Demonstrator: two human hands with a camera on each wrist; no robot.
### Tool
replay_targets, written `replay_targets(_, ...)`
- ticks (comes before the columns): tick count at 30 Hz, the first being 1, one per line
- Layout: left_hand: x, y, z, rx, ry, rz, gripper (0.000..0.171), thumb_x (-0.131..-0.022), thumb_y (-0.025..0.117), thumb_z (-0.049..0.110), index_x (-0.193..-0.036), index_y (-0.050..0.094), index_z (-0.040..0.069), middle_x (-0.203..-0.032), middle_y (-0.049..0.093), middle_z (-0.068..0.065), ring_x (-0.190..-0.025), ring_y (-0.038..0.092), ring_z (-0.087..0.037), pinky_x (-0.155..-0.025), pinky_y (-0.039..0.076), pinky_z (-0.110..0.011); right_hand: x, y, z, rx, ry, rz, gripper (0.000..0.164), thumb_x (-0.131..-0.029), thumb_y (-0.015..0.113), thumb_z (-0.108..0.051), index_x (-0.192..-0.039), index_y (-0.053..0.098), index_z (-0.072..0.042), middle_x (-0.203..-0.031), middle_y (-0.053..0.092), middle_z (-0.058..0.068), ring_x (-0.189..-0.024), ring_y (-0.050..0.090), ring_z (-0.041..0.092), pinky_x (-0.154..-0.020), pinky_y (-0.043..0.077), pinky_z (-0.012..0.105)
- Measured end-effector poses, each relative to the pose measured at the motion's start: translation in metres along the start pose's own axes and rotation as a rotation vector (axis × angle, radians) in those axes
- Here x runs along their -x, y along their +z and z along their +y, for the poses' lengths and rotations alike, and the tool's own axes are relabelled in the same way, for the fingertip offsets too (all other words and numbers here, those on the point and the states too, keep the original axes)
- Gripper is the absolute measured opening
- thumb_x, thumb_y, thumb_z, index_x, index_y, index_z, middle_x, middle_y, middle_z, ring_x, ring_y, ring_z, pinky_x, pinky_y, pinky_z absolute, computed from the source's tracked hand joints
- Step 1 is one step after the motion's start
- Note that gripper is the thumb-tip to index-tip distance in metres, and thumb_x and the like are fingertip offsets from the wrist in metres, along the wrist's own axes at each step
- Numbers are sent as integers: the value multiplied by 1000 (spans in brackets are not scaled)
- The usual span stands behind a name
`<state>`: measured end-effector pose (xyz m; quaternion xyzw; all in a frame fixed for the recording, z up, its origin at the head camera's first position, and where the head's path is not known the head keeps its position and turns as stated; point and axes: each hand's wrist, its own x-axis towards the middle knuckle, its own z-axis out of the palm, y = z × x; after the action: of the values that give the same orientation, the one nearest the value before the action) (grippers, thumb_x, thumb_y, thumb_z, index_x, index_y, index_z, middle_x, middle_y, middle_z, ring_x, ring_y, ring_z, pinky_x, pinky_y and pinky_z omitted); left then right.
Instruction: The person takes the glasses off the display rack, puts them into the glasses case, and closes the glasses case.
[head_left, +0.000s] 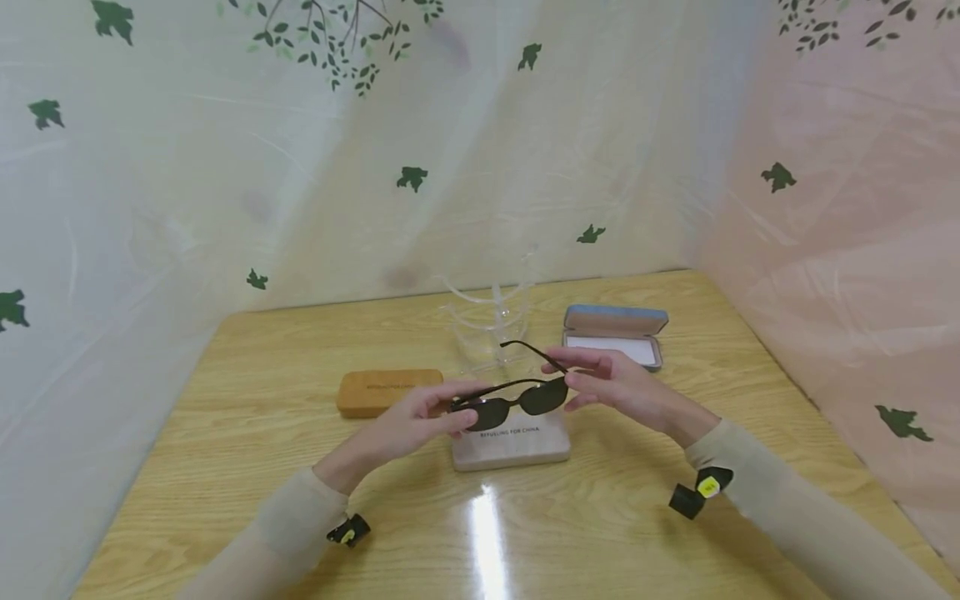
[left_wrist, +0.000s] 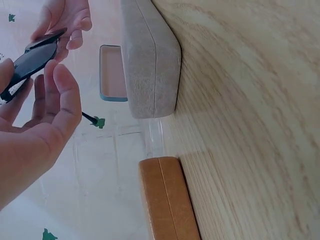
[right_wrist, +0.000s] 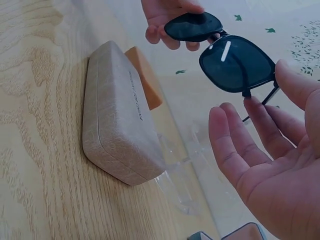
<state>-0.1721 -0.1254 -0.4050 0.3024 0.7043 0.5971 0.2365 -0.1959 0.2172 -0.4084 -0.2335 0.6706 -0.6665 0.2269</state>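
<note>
A pair of black sunglasses (head_left: 543, 398) with dark lenses is held up in front of me by both hands. My left hand (head_left: 408, 421) pinches the left end of the frame, its thumb over the edge of the lens. At the other end, my right hand (head_left: 626, 387) pinches the frame near the hinge between thumb and fingers. The temples point away from me, unfolded. Below the sunglasses lies a closed pale grey glasses case (head_left: 510, 452) with lettering on its lid, partly hidden by them; its side shows in the right wrist view.
A closed orange glasses case (head_left: 375, 400) lies left of the grey one. Behind stands a clear plastic display rack (head_left: 498, 308). To its right is an opened blue case (head_left: 615, 318) with a white lining. Leaf-printed cloth surrounds the wooden table (head_left: 247, 450) on the back and sides.
</note>
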Motion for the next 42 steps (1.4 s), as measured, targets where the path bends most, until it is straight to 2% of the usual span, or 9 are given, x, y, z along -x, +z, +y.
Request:
replay_targets(5, 0, 1, 0, 12, -5, -48, 45, -104, 59, 17, -149, 53, 14, -150, 50, -10, -111, 62, -28, -89, 57, -52, 3, -2, 0, 9, 2, -16, 52, -105, 57, -12, -150, 40, 7, -144, 56, 19, -120, 64, 25, -90, 57, 48)
replay_targets(10, -1, 2, 2, 35, -48, -45, 45, -104, 60, 19, -149, 53, 16, -145, 55, -11, -107, 61, -39, -90, 56, -52, 5, -3, 0, -3, -7, -33, 52, -106, 56, -11, -151, 38, 8, -147, 49, 26, -120, 64, 25, -92, 57, 48)
replay_targets(15, -2, 3, 6, 42, -52, -62, 45, -105, 59, 20, -150, 52, 18, -146, 54, -10, -106, 60, -47, -91, 55, -54, 10, -6, -3, 17, -51, -85, 57, -105, 58, -16, -154, 35, 3, -149, 49, 23, -119, 64, 29, -97, 55, 42)
replay_targets(21, -8, 4, 9, 31, -33, -98, 45, -105, 58, 21, -150, 52, 20, -147, 54, -7, -110, 61, -40, -91, 56, -47, 13, -7, -7, 35, -62, -119, 67, -101, 66, -24, -157, 34, -5, -150, 49, 18, -120, 63, 34, -99, 53, 39)
replay_targets(27, -16, 6, 12, 39, -33, -122, 45, -104, 60, 22, -149, 53, 20, -144, 55, -7, -111, 62, -28, -93, 56, -49, 14, -6, -7, 56, -47, -107, 66, -103, 64, -23, -158, 32, -5, -150, 50, 16, -124, 61, 27, -98, 54, 37)
replay_targets(33, -20, 7, 15, 44, -13, -140, 45, -104, 61, 20, -148, 54, 15, -146, 55, -8, -111, 65, -28, -93, 56, -50, 16, -8, -7, 124, -40, -79, 55, -105, 57, -15, -156, 38, -7, -147, 53, 16, -127, 58, 22, -99, 52, 33)
replay_targets(36, -21, 7, 15, 33, -12, -141, 45, -104, 61, 20, -148, 54, 14, -145, 56, -8, -109, 65, -28, -91, 57, -47, 17, -8, -7, 131, -47, -98, 53, -105, 56, -12, -155, 41, -6, -146, 53, 18, -129, 56, 21, -99, 52, 32)
replay_targets(42, -24, 5, 14, 11, 29, -151, 45, -104, 61, 15, -148, 53, 10, -142, 57, -11, -105, 66, -28, -91, 56, -53, 19, -9, -8, 149, -53, -137, 54, -104, 59, -13, -154, 41, -2, -144, 56, 17, -134, 52, 25, -101, 50, 29)
